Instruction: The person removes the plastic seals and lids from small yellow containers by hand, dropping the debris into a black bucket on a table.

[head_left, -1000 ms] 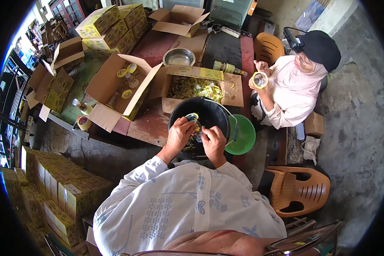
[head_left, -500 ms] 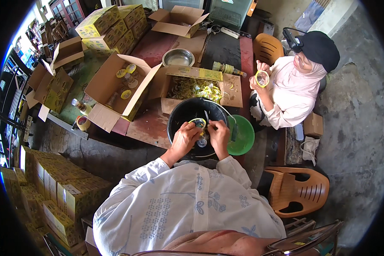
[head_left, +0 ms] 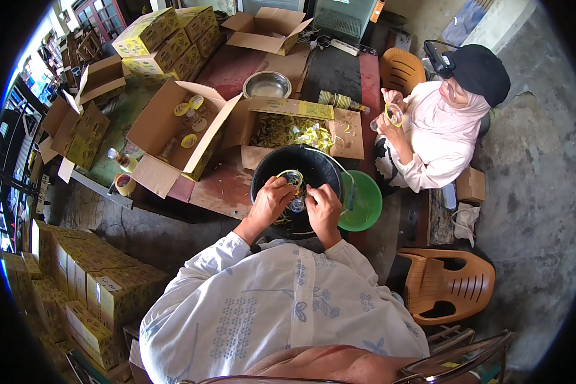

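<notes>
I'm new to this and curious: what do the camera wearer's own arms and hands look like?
The left hand and right hand are bare, with no gloves. Loose, whitish long sleeves reach about to the wrists, part of a shirt with blue-grey floral patterns. No cables show on the arms.

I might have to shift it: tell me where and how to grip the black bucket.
Probably best by the dark grip on its wire handle, coming from the right with the right hand. The handle lies folded toward the right, outside the bucket and over the green basin, so fingers should wrap it easily.
</notes>
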Tool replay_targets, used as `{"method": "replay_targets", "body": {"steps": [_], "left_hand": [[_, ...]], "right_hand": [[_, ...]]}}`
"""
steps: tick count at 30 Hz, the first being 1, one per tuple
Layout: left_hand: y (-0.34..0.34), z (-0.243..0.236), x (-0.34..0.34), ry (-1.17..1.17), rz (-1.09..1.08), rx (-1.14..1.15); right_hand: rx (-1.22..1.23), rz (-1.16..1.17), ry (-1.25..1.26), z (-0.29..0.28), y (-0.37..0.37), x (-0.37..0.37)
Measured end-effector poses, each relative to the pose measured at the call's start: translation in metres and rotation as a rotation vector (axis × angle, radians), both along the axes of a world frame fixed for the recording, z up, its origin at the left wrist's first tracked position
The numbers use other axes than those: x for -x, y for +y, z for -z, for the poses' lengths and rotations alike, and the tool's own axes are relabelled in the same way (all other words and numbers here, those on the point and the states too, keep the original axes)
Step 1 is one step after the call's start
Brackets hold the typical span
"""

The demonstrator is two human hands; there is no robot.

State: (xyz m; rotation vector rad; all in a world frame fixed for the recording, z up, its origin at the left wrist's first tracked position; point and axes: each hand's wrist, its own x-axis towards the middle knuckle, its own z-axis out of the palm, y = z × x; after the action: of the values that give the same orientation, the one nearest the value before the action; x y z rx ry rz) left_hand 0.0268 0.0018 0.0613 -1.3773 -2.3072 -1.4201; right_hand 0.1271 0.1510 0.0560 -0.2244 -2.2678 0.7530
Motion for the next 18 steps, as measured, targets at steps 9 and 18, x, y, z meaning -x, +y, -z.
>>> {"method": "replay_targets", "body": {"steps": [9,18], "left_hand": [[-0.001,-0.002,-0.005,0.004,0.130,0.005],[-0.010,-0.011,0.005,-0.022,0.110,0.046]], "right_hand": [[0.171,0.034,0.034,0.012,0.029,0.005],[-0.157,-0.033,-0.008,-0.010,0.021,-0.021]]}}
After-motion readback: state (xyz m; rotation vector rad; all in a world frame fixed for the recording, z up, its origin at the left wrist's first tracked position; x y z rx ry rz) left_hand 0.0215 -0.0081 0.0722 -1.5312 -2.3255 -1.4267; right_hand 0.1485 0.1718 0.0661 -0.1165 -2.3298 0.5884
